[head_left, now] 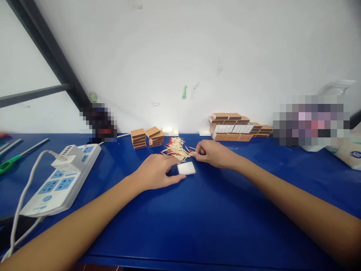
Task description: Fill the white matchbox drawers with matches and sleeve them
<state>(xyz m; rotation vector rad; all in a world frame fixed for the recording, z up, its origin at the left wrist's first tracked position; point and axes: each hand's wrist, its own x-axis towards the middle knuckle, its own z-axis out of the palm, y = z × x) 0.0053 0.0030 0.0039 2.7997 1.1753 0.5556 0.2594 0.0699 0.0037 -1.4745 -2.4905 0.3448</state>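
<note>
Blue surface (180, 222), bare nearest the person. Left hand (156, 171) half-curled, thumb along the near edge of a small white tray (187, 168), fingers at its left end; which side faces up, can't tell. Power strip (60, 190) left of that hand, its small markings unreadable. Right hand (210, 152) just beyond the tray and to its right, fingertips pinched on matches, count unclear. Heap of loose red-tipped matches (176, 147) lies between the hands, slightly farther out.

Beyond the left hand, two short stacks of matchboxes (138, 139); beyond the right hand, a larger matchbox stack (232, 137). More white pieces (170, 131) sit past the heap. Looks partway through: many boxes stacked, plenty of matches loose, tray in hand not boxed. Box tops carry print, too small to read. Far right of the right hand, a pale packet (346, 150) shows a blue logo, illegible.
</note>
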